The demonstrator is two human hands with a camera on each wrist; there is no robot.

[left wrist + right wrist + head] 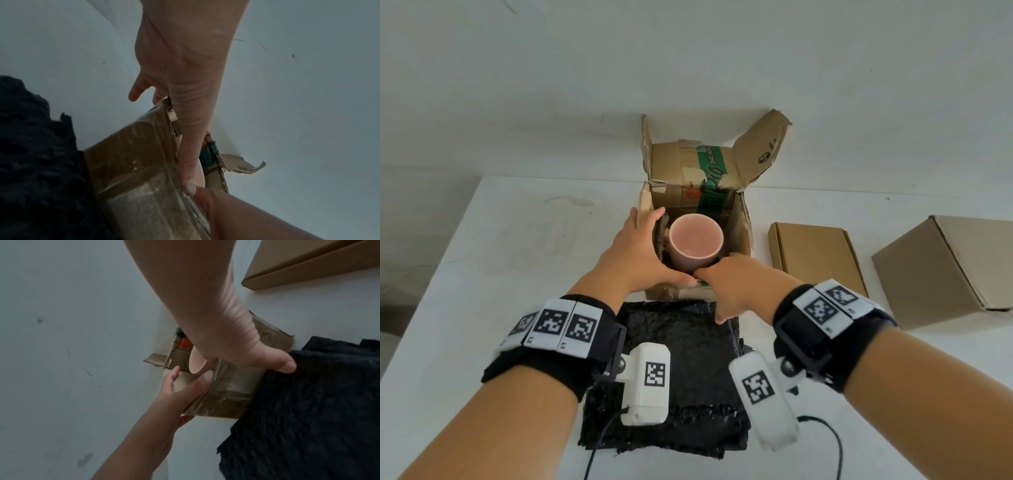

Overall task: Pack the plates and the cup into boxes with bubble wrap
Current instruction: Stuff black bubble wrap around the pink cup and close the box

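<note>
On the white table [482,240], against the pale wall, stands a worn cardboard box [743,226] with its flaps up, torn tape on them and a green printed band on the back flap. Inside it sits the cup [695,241], round, smooth and pink, upright with its mouth open to the top. A dark, crinkled strip of bubble wrap is wedged between the cup and the left wall of the box.

Just in front of the box, touching its near wall, lies a stack of black bubble wrap [681,329], bumpy and ragged at the edges; it fills the space beneath both wrists. To the right of the open box lies a flat closed box [815,253] of plain brown card, and further right a larger closed box [941,270], well apart from the hands.

The left hand [635,255] clasps the left wall of the open box, fingers over the rim and thumb along the front edge. The right hand [736,287] grips the near rim, fingers curled down inside beside the cup, thumb pressed on the taped, glossy front face.
</note>
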